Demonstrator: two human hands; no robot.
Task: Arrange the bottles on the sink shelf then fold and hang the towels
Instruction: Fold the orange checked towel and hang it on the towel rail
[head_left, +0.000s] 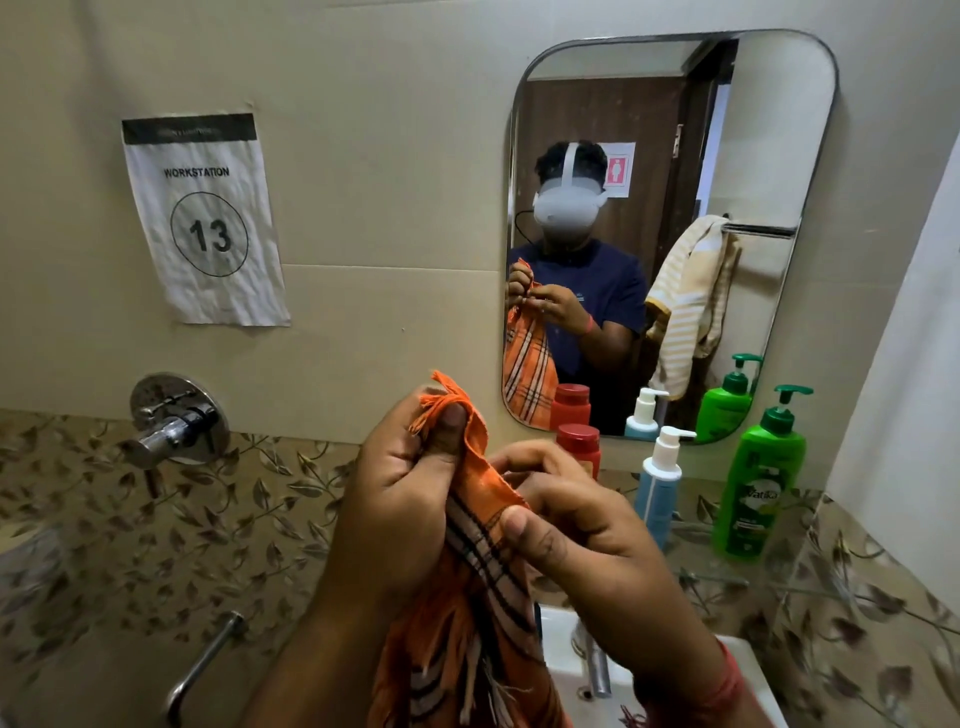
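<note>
Both hands are raised in front of the mirror with the orange checked cotton towel (470, 571) between them; the left hand (410, 499) pinches a frayed top corner of it, thumb pressed against the cloth and fingers (387, 467) curled round behind, while the right hand (576, 525) holds the edge just beside, thumb and forefinger clamped on the fabric and the other fingers loosely bent; the rest of the towel hangs down in a bunch towards the white basin (566, 654) at the near edge. On the shelf at the far right, under the rounded wall mirror (769, 130), three bottles stand upright in a row: a red-capped red bottle (579, 441), partly hidden by the hands, a pale blue pump bottle with a white head (660, 488), and a tall green pump bottle (753, 493); they look already arranged, so the step in hand seems to be the folding of this towel. The mirror shows a cream striped towel (691, 296) draped loosely over a rail behind the person. The next move probably calls for sliding the right hand along the edge to find the second corner, stretching the cloth flat, then bringing corner to corner; the bunched, fringed fabric may twist unless it is shaken out.
</note>
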